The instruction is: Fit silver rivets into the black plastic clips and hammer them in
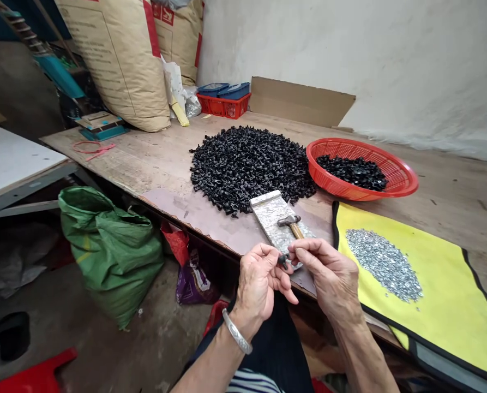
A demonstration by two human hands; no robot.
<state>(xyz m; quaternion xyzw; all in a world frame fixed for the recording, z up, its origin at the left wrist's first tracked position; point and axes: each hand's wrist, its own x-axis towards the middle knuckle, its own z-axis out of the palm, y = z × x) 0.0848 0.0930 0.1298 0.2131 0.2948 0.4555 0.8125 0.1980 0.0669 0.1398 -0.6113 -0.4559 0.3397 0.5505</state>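
My left hand (pixel 259 278) pinches a small black plastic part (pixel 283 260) near the table's front edge. Close against it, my right hand (pixel 329 273) has thumb and forefinger pressed together; whatever lies between those fingertips is too small to make out. Just beyond both hands, a hammer (pixel 292 222) with a wooden handle rests on a worn, pale metal plate (pixel 268 213). Behind the plate spreads a big pile of black plastic parts (pixel 251 164). To the right, small silvery metal pieces (pixel 384 265) lie heaped on a yellow cloth (pixel 443 284) with black edging.
A red plastic basket (pixel 407 177) holds more black parts. Along the back stand large paper sacks (pixel 116 60), a red crate (pixel 227 107) with blue boxes and a cardboard strip (pixel 300 102). On the floor at left is a green sack (pixel 112 251).
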